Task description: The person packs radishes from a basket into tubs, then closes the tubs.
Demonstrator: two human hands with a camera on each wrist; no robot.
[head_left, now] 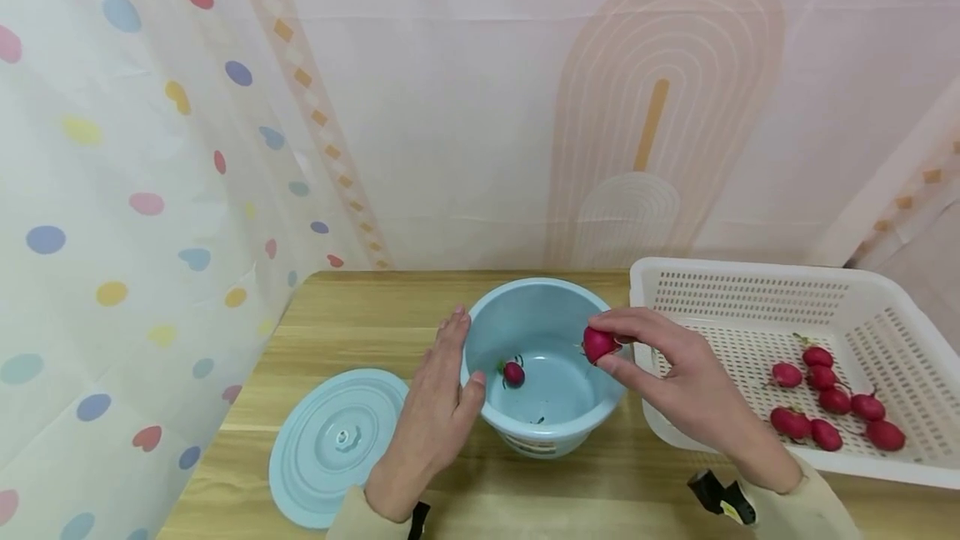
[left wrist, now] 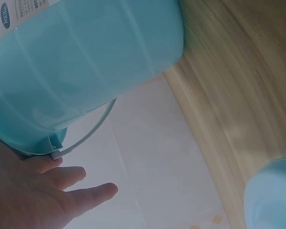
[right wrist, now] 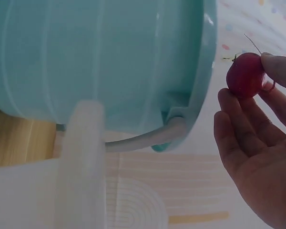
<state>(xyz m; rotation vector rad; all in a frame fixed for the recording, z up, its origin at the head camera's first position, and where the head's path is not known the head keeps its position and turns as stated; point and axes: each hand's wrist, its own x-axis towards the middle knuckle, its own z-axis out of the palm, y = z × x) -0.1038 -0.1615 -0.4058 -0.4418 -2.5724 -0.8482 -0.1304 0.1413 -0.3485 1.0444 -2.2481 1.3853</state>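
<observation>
The right hand (head_left: 678, 373) pinches a red radish (head_left: 599, 344) between thumb and fingertips, the other fingers only loosely bent, and holds it just over the right rim of the pale blue bucket (head_left: 551, 432). In the right wrist view the radish (right wrist: 245, 75) sits at the fingertips (right wrist: 276, 67), clear of the bucket's outer wall (right wrist: 100, 62).

The left hand (head_left: 435, 415) lies flat with straight fingers against the bucket's left side, thumb resting at the rim; it grips nothing. From the left wrist view the fingers (left wrist: 93, 193) look spread beside the bucket's wall (left wrist: 86, 52), though whether they all press on it is hard to tell there.

Inside the bucket another radish (head_left: 513, 373) lies on the bottom. Left of the bucket its round lid (head_left: 330, 444) rests on the wooden table (head_left: 360, 315). Right of the bucket stands a white slotted basket (head_left: 750, 290) with a cluster of radishes (head_left: 832, 402) inside
</observation>
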